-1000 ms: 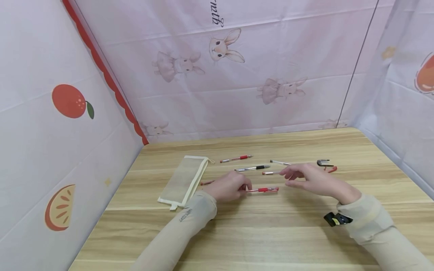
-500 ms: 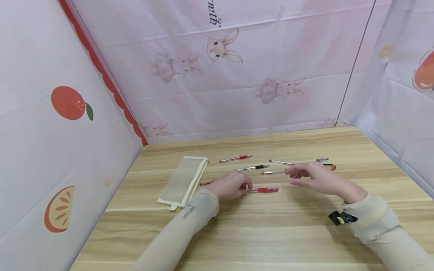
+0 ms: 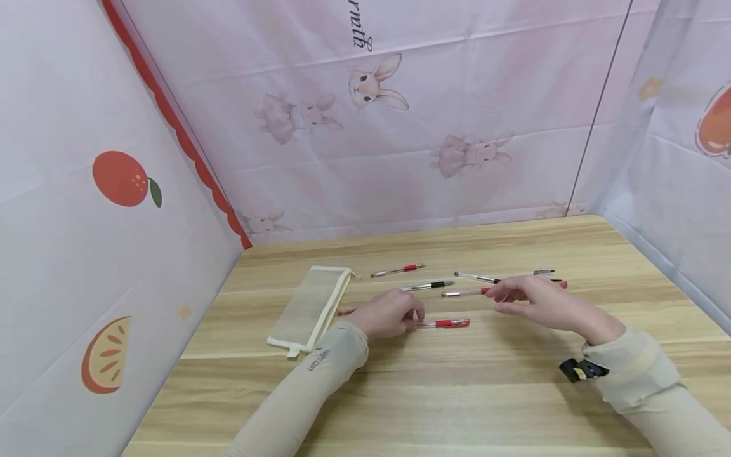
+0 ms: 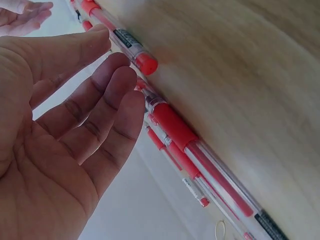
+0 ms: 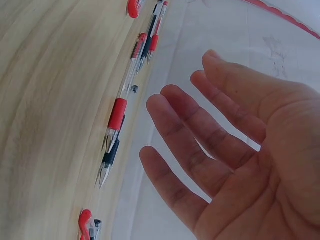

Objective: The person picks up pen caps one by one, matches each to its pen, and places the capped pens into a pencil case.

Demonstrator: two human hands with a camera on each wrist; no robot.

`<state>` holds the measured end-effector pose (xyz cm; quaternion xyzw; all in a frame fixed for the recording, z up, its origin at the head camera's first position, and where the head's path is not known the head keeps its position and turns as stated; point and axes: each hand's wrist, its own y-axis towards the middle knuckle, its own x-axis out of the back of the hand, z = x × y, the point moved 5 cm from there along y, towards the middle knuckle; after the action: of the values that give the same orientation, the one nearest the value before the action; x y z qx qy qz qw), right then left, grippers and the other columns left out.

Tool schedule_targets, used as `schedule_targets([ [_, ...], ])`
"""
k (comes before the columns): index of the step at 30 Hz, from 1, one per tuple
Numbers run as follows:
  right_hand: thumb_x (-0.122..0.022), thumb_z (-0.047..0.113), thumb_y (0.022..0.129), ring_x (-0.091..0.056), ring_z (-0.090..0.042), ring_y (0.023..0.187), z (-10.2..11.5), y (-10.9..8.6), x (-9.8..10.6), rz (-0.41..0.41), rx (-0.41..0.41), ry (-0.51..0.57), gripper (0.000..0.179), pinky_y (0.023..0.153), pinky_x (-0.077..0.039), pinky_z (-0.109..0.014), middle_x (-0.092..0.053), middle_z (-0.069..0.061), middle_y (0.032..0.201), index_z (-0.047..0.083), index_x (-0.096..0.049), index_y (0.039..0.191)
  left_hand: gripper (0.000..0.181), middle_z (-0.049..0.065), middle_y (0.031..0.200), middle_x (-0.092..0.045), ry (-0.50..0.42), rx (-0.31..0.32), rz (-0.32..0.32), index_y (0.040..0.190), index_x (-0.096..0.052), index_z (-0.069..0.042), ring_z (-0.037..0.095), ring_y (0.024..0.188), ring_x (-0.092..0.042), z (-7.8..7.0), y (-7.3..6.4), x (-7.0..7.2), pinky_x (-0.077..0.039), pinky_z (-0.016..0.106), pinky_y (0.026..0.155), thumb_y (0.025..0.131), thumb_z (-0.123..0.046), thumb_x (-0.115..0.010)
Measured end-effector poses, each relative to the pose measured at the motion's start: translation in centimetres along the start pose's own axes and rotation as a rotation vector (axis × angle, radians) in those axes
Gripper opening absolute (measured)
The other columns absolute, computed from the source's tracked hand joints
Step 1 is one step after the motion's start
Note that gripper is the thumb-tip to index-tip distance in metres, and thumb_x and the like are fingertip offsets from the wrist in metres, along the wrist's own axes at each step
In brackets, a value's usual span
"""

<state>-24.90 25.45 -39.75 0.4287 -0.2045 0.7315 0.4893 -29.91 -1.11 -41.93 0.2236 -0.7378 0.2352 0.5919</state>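
Observation:
My left hand [image 3: 391,313] pinches the near end of a red gel pen [image 3: 451,323] lying on the table, its capped end pointing right. In the left wrist view, my thumb touches this pen [image 4: 127,42] near its clear end; the index fingertip is hidden. My right hand [image 3: 548,308] hovers over the table with relaxed, spread fingers and holds nothing. Nearest to it are an uncapped red pen [image 3: 465,293] and an uncapped black pen [image 3: 476,277], tips toward the hand. Another red pen [image 3: 346,311] is partly covered by my left hand.
A cream mesh zip pouch [image 3: 305,304] lies left of the pens. Farther back are a red pen [image 3: 398,271] and a black pen [image 3: 428,285]. Beyond my right hand lie a black cap [image 3: 544,272] and a red cap [image 3: 563,284]. Fabric walls enclose the table.
My right hand has drifted to the right, uncovering more of the uncapped red and black pens. My left hand stays at the end of the capped red pen.

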Motion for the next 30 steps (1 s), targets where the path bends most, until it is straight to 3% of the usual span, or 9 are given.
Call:
schedule_targets([
  [7, -0.074, 0.023, 0.103, -0.076, -0.021, 0.107, -0.5, -0.1, 0.3, -0.011, 0.021, -0.009, 0.028, 0.093, -0.062, -0.044, -0.08, -0.003, 0.116, 0.008, -0.075, 0.126, 0.01, -0.007, 0.094, -0.073, -0.012, 0.027, -0.015, 0.11, -0.08, -0.017, 0.006, 0.081, -0.061, 0.5, -0.3, 0.3, -0.053, 0.02, 0.078, 0.102, -0.017, -0.076],
  [13, -0.075, 0.023, 0.102, -0.071, -0.01, 0.097, -1.1, -0.1, 0.6, -0.018, -0.003, -0.031, 0.026, 0.083, -0.06, -0.031, -0.078, 0.003, 0.11, 0.011, -0.077, 0.125, 0.011, -0.008, 0.099, -0.074, -0.037, 0.086, -0.033, 0.111, -0.08, -0.019, 0.009, 0.088, -0.062, 1.5, -0.7, 0.9, -0.054, 0.025, 0.084, 0.102, -0.019, -0.075],
  [19, -0.074, 0.017, 0.102, -0.067, -0.004, 0.092, -1.9, -0.2, 0.9, -0.023, -0.022, -0.003, 0.023, 0.078, -0.057, -0.024, -0.077, 0.006, 0.104, 0.008, -0.077, 0.123, 0.01, -0.003, 0.098, -0.075, -0.015, 0.065, -0.083, 0.108, -0.081, -0.015, 0.012, 0.086, -0.061, 2.7, -1.2, 2.2, -0.053, 0.029, 0.082, 0.102, -0.015, -0.074],
  [22, -0.074, 0.017, 0.102, -0.068, -0.005, 0.092, -2.3, -0.3, 1.2, -0.035, -0.022, 0.002, 0.023, 0.08, -0.057, -0.024, -0.078, 0.005, 0.103, 0.008, -0.077, 0.123, 0.011, -0.002, 0.099, -0.076, -0.027, 0.069, -0.101, 0.111, -0.081, -0.013, 0.012, 0.085, -0.062, 3.6, -1.4, 2.6, -0.054, 0.029, 0.08, 0.102, -0.014, -0.074],
  [30, -0.073, 0.016, 0.103, -0.074, -0.017, 0.1, -3.6, -0.6, 1.9, -0.062, -0.042, -0.034, 0.025, 0.087, -0.061, -0.033, -0.08, -0.005, 0.112, 0.004, -0.075, 0.124, 0.024, 0.003, 0.109, -0.073, -0.065, 0.178, -0.143, 0.126, -0.075, -0.013, 0.019, 0.098, -0.066, 6.1, -1.5, 3.0, -0.058, 0.038, 0.089, 0.102, -0.01, -0.07],
])
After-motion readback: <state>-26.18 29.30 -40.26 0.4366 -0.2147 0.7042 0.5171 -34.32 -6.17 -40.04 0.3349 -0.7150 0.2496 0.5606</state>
